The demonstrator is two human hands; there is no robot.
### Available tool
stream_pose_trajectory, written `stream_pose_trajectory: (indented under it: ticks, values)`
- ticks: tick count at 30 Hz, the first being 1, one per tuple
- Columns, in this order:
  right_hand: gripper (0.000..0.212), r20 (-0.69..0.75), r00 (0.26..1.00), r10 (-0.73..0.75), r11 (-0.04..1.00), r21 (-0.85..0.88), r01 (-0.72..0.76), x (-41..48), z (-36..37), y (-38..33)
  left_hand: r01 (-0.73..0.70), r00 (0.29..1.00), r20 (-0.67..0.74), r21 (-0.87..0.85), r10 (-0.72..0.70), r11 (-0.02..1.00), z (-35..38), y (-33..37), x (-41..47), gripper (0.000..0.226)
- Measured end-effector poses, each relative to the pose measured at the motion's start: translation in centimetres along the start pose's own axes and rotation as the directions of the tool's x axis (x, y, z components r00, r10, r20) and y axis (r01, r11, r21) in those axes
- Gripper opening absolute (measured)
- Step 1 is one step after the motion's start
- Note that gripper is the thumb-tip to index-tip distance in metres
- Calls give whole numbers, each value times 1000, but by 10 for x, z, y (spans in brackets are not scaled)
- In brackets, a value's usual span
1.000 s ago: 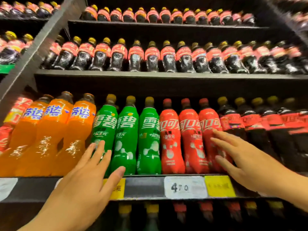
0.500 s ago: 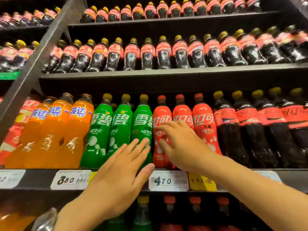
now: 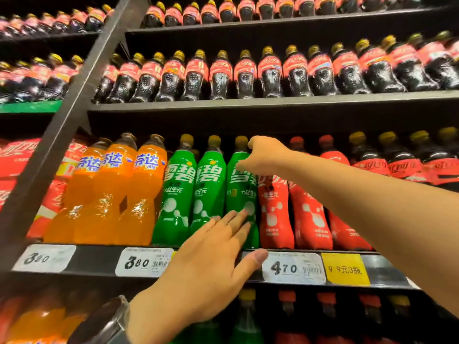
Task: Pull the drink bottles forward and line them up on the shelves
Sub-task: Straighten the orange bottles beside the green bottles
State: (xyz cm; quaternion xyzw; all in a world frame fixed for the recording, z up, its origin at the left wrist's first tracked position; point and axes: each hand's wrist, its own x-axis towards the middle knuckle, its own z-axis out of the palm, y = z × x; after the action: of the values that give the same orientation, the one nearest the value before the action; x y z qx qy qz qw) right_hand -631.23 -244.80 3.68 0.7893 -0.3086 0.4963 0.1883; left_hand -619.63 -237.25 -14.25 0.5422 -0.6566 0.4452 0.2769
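1. On the middle shelf [image 3: 99, 260], front row from left to right: three orange bottles [image 3: 116, 192], three green bottles [image 3: 208, 192], three red bottles [image 3: 308, 209], then dark cola bottles [image 3: 402, 162] with yellow caps and red labels.
2. Reaching in from the right, right hand [image 3: 263, 155] — at the shoulder of the rightmost green bottle [image 3: 242, 194], just under its yellow cap, wrist covering the top of the neighbouring red bottle [image 3: 273, 212].
3. Fingers curled in and down toward the bottle's far side; thumb tip on the green label near its left edge. Cannot tell whether actually clamped round the neck or merely hooked behind it.
4. Lower down, left hand [image 3: 211, 264] — flat and relaxed, fingers straight and slightly spread, fingertips [image 3: 242, 214] lying against the lower body of that same green bottle, thumb stretched across the shelf edge toward the 4.70 price tag [image 3: 293, 269].
5. Strapped on the left wrist at the bottom edge, a watch [image 3: 106, 324], blurred.
6. Along the shelf lip: a white tag [image 3: 44, 258] at far left, a 3.80 tag [image 3: 144, 263], the 4.70 tag, and just beside it a yellow promo tag [image 3: 345, 269].
7. Above, two more shelves of small dark cola bottles [image 3: 243, 73] with red labels and yellow caps, packed side by side.
8. Below, mostly in shadow, tops of green, red and orange bottles.
9. At far left, beyond the slanting grey upright [image 3: 74, 115], red packs [image 3: 17, 165] and further dark bottles.
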Motion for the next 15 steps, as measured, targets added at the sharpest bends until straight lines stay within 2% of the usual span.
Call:
stream_pose_trajectory:
  ticks: [5, 9, 15]
  values:
    - [40, -6, 996, 87, 996, 34, -87, 2, 5, -5, -24, 1000, 2, -11, 24, 1000, 3, -5, 2, 85]
    - [34, -75, 988, 138, 988, 82, -132, 0, 9, -7, -62, 998, -23, 40, 63, 997, 5, -7, 1, 89]
    - [39, -78, 982, 175, 984, 60, -170, -5, 9, -13, -68, 995, -77, 19, 70, 997, 1, -11, -2, 92]
